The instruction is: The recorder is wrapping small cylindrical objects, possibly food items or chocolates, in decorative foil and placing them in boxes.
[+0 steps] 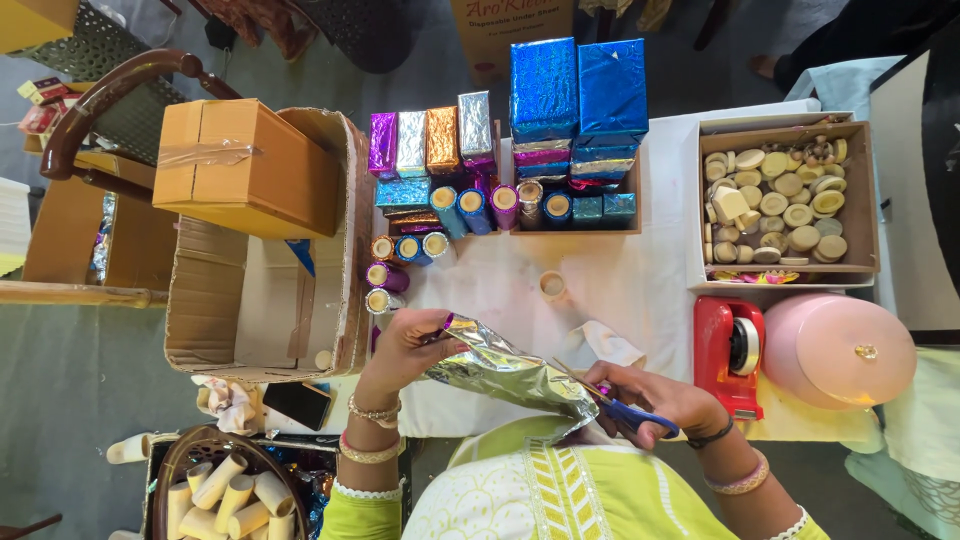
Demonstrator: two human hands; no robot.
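Two bare hands work low in the scene, near the white-covered table's (pixel 620 290) near edge. Left hand (pixel 405 345), wrist bent up with bangles, pinches the left end of a crinkled silver foil sheet (pixel 505 372). Right hand (pixel 655 400) is clenched around blue-handled scissors (pixel 615 405), blades angled left and touching the foil's right end. The foil hangs between both hands, above the table edge. A red tape dispenser (pixel 730 355) sits right, a pink round lidded container (pixel 850 350) beside it, and foil-wrapped tubes (pixel 470 210) lie far.
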